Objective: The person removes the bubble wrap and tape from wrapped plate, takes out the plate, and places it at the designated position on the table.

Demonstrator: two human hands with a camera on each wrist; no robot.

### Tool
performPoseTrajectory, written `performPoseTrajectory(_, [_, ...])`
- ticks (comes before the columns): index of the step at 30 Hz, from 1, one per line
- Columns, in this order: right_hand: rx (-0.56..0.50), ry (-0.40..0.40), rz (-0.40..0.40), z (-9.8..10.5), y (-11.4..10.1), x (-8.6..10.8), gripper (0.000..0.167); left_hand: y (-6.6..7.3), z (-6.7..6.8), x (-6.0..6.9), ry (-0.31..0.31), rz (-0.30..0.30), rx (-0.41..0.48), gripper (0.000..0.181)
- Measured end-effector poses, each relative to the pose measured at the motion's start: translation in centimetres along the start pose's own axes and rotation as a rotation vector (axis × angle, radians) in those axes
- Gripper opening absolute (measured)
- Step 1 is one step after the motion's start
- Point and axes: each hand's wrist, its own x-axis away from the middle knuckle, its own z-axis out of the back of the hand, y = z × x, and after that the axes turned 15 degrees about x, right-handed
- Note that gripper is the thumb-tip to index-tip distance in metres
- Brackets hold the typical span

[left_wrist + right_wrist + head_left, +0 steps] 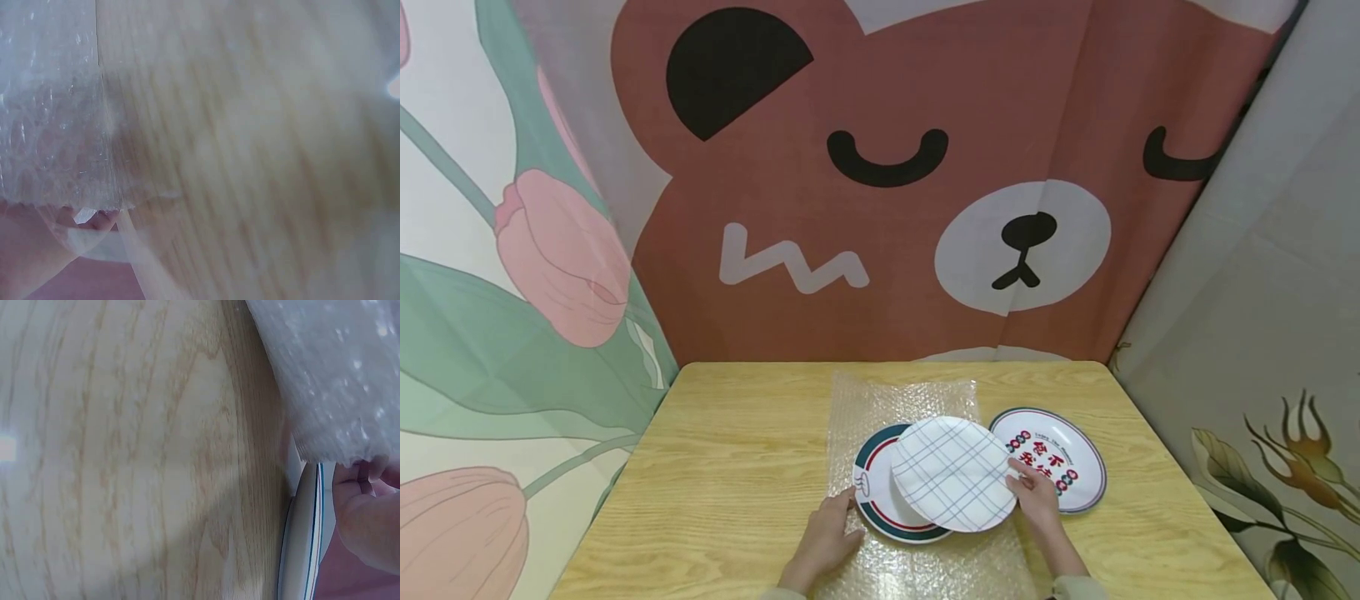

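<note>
In the head view, my right hand (1036,496) pinches the right edge of a round white plate (953,473) with a blue checked pattern. That plate is over a white plate with a green and red rim (878,525), covering much of it. My left hand (826,537) has its fingertips at the left edge of the green-rimmed plate, with the thumb apart from it. Both plates lie over a sheet of bubble wrap (902,396). In the right wrist view, the curled fingers of my right hand (369,512) show below the wrap. The left wrist view is mostly blurred.
To the right of the wrap lies an oval white plate (1078,454) with red characters and a blue rim, close beside my right hand. Everything stands on a wood-grain table (737,450). Printed cloths (895,317) hang behind and at both sides.
</note>
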Motion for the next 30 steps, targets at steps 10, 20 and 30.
performPoseTrajectory(10, [-0.025, 0.012, -0.056, 0.6, 0.4, -0.1, 0.036, 0.1, 0.0, 0.1, 0.001, -0.009, -0.001, 0.055])
performPoseTrajectory(20, [-0.117, 0.048, -0.101, 1.3, 0.2, 0.0, 0.039, 0.1, 0.1, 0.1, -0.013, 0.029, 0.025, 0.056])
performPoseTrajectory(30, [-0.096, 0.101, -0.108, 1.8, 0.9, -0.1, 0.038, -0.1, 0.0, 0.1, -0.017, 0.029, 0.024, 0.056])
